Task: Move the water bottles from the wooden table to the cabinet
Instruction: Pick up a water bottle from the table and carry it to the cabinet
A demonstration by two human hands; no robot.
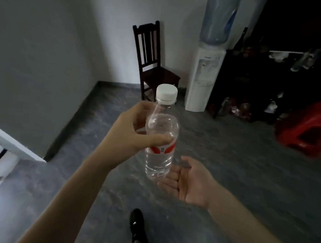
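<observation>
- Left hand (135,131): grasping the water bottle (161,140) at its upper body, thumb across the front just above the red label, fingers curled round the far side.
- Water bottle: clear plastic, white cap (166,93) screwed on, held upright in the air over the floor, tilted slightly. It holds clear water up to about the shoulder.
- Right hand (188,182): released, palm up, fingers relaxed and spread, positioned just under and behind the bottle's base. Whether the fingers touch the base cannot be told; the bottle covers them.
- Floor (227,180): dark grey, marbled. One black shoe (138,226) shows below the arms.
- Dark wooden chair (153,61): stands against the white wall beyond the bottle.
- Water dispenser (204,77): white, to the right of the chair, carrying an inverted large blue jug (219,18); its fill level is not readable.
- Dark shelving (260,74): right of the dispenser, holding bottles and other items too blurred to identify.
- Red plastic stool (308,129): on the floor at far right.
</observation>
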